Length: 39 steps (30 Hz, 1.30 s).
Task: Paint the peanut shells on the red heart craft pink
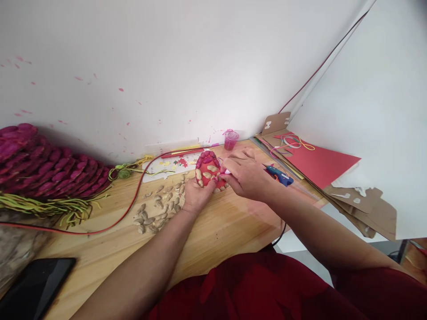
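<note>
Now a red shape (204,169) studded with peanuts is over the table's (230,226) middle, the left hand's (197,195) fingers gripping its lower left side. The right hand (247,174) pinches a small pink thing (227,171), mostly hidden, against it. Loose peanuts (159,204) lie leftward; a cup (231,142) stands by the back edge, a glue gun (283,176) near the right.
</note>
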### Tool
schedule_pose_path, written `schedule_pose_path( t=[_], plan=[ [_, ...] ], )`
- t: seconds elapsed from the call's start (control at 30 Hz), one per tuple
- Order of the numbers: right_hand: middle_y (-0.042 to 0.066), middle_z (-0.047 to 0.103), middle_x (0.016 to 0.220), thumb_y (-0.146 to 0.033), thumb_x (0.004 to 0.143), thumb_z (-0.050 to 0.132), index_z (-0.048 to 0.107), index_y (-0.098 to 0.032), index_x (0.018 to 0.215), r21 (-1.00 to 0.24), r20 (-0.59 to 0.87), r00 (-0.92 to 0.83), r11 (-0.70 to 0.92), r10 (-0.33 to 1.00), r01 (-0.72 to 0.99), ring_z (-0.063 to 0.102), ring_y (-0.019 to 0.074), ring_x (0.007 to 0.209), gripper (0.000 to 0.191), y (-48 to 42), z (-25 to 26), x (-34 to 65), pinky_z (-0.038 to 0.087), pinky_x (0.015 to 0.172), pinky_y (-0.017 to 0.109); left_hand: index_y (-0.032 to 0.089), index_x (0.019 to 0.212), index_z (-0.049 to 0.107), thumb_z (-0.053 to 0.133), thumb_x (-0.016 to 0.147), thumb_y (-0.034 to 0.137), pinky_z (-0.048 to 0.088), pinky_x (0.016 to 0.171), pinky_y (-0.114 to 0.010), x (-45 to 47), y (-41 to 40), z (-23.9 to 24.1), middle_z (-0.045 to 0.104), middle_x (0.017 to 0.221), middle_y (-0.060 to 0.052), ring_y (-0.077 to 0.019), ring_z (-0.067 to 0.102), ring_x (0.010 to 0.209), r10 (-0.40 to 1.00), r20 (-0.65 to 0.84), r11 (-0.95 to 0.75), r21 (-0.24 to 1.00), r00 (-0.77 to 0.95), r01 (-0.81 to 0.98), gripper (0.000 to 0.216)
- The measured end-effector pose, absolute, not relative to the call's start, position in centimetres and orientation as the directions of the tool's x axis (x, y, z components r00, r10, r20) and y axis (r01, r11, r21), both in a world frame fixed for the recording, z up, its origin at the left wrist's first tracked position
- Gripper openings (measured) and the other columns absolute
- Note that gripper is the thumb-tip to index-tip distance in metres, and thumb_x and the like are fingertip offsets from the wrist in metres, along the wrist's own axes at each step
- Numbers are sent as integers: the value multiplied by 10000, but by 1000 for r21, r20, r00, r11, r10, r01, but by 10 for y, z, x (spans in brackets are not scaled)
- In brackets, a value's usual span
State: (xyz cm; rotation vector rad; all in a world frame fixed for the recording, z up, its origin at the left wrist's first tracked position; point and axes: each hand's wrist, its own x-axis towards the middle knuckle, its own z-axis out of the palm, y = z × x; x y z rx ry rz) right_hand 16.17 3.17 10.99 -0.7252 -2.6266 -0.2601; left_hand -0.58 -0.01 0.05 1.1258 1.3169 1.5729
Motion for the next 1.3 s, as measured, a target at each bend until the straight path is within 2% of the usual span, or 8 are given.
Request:
schedule_pose_path(
  t=[0.17, 0.27, 0.37, 0.47, 0.6, 0.7, 1.0, 1.3],
  plan=[
    [97, 700, 867, -303, 1008, 491, 530, -222, 853, 65, 435, -773, 841, 461, 537, 554, 286, 929, 179, 31, 107, 162, 295, 809, 421, 175, 878, 827, 854, 704, 373, 606, 802, -348, -6, 0, -1, 832, 900, -69, -240, 761, 792, 948, 126, -149, 987, -293, -57, 265],
    [85, 696, 864, -311, 999, 514, 541, -232, 861, 6, 522, -711, 832, 471, 555, 560, 278, 920, 162, 29, 110, 166, 318, 827, 420, 173, 859, 826, 878, 675, 366, 613, 810, -344, -5, 0, -1, 831, 888, -74, -242, 768, 806, 948, 102, -136, 986, -301, -92, 272],
    [51, 682, 820, -306, 979, 553, 561, -238, 877, -128, 640, -571, 805, 514, 580, 582, 258, 863, 123, 29, 114, 174, 347, 827, 413, 174, 850, 825, 915, 632, 364, 617, 852, -362, -4, 1, 1, 831, 904, -82, -252, 776, 834, 951, 82, -132, 979, -298, -153, 302],
    [35, 681, 795, -318, 964, 575, 573, -246, 869, -292, 677, -432, 756, 597, 586, 603, 245, 809, 119, 34, 112, 181, 386, 790, 401, 176, 862, 824, 925, 620, 372, 624, 859, -377, -3, 2, 1, 832, 919, -83, -255, 779, 843, 952, 80, -143, 970, -296, -198, 327],
    [23, 692, 816, -377, 961, 589, 589, -243, 888, -575, 604, -289, 658, 742, 486, 620, 202, 755, 152, 42, 94, 186, 447, 719, 346, 175, 911, 821, 924, 622, 361, 622, 876, -366, -2, 3, -2, 832, 944, -80, -246, 781, 872, 953, 77, -152, 958, -292, -244, 359],
    [2, 682, 795, -388, 956, 596, 588, -238, 884, -691, 537, -230, 580, 812, 432, 612, 170, 705, 168, 45, 82, 188, 450, 677, 311, 172, 862, 813, 933, 599, 350, 626, 851, -362, -2, 4, -3, 828, 908, -73, -245, 777, 847, 950, 63, -144, 957, -305, -251, 340],
    [-17, 643, 738, -407, 931, 624, 578, -237, 865, -774, 512, -169, 538, 842, 333, 589, 153, 655, 188, 45, 79, 188, 441, 612, 289, 153, 876, 816, 945, 597, 351, 620, 869, -353, -1, 2, 2, 825, 935, -92, -226, 773, 822, 956, 48, -132, 951, -289, -280, 365],
    [-20, 606, 707, -486, 926, 638, 584, -235, 871, -789, 506, -90, 502, 858, 353, 568, 153, 645, 263, 44, 75, 192, 443, 613, 289, 163, 855, 812, 936, 614, 374, 616, 836, -335, -2, 4, 1, 824, 896, -79, -212, 762, 785, 945, 60, -138, 965, -322, -223, 343]
  ],
)
